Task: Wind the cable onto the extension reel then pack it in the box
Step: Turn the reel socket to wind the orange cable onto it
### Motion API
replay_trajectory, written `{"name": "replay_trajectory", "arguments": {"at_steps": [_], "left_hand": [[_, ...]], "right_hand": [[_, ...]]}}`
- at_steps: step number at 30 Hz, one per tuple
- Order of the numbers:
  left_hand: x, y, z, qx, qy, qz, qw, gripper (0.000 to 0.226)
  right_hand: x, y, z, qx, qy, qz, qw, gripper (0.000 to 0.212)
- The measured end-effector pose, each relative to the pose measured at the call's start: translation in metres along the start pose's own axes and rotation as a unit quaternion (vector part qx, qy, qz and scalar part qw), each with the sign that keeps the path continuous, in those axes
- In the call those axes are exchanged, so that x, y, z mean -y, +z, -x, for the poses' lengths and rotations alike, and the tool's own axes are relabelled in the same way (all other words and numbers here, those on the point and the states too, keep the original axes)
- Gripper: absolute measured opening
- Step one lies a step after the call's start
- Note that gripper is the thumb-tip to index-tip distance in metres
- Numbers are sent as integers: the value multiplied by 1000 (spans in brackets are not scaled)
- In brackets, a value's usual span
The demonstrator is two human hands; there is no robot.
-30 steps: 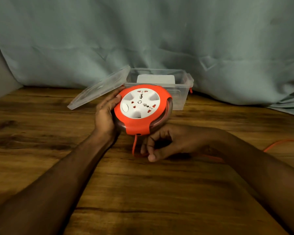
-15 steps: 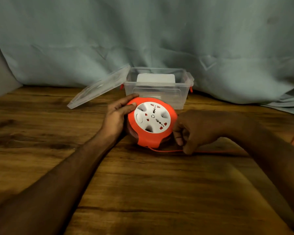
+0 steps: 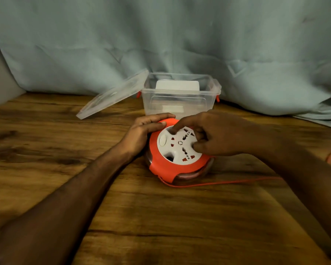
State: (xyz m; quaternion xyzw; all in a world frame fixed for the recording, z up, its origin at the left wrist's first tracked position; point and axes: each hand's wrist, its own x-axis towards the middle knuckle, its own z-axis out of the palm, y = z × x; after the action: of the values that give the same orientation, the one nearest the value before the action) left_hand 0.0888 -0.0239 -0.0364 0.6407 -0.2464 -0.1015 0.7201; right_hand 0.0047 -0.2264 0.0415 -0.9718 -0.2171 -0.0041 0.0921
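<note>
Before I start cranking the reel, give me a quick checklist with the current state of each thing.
1. Reel steadied: ok, left hand grips its orange rim.
2. Winding fingers placed: ok, right hand has fingers in the recesses of the white face.
3. Cable free to feed: ok where visible, it trails loose across the table to the right; its far end is out of view.
4. Cable fully wound: not ok, a length still lies outside.
5. Box ready: ok, open, lid leaning against its left side.
6. Room in box: cannot tell; something white shows in or behind it.
</note>
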Motion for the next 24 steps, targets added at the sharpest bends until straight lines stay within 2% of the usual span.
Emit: {"name": "replay_trajectory", "arguments": {"at_steps": [6,12,20,24], "left_hand": [[2,-2,1,32,25,-23,999,35],[-2,0,2,15,23,-8,1000,29],[-1,-1,1,4,29,-20,999,44],[-1,-1,1,4,26,-27,999,46]], "right_hand": [[0,-9,6,-6,-2,56,998,62],[2,-6,4,-37,18,77,996,60],[7,3,3,-52,48,113,991,65],[15,5,3,-66,64,139,986,59]]}}
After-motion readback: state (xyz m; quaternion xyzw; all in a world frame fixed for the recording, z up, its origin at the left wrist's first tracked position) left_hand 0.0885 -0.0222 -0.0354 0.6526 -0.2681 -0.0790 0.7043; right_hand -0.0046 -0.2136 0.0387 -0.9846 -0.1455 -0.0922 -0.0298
